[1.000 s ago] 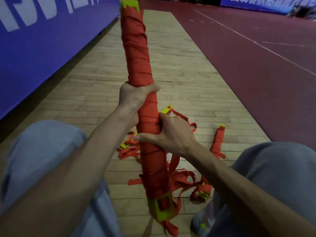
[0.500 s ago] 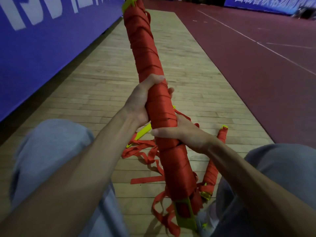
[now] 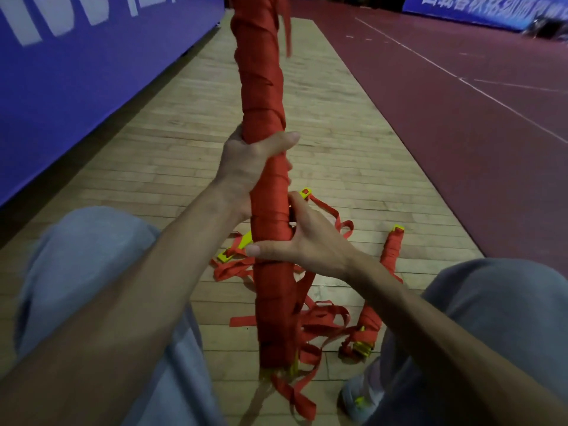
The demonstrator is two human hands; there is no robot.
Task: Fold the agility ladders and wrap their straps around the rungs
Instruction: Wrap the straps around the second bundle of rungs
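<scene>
Change: I am bringing the wrapped ladder bundle more upright than half a second ago. Its far end is now going out of the top of the view, and a loose strap tail is hanging beside that end.
Meaning for the task: I am judging that the wrapping of this bundle is nearly done, but the tail is still waiting to be tucked in.
Left hand: my left hand is closing around the bundle near its middle, with the thumb across the front.
Right hand: my right hand is gripping the bundle just below the left one, with the thumb lying across the front and the fingers going behind.
Where: I am holding the bundle in the air between my knees, above the wooden floor.
Long axis: it is running from near my feet up and away from me, leaning only a little. The yellow rung ends are showing at the near, lower end.
On the floor: an unwrapped ladder is lying in a tangle under the bundle, and a second wrapped bundle is lying to the right of it.
</scene>
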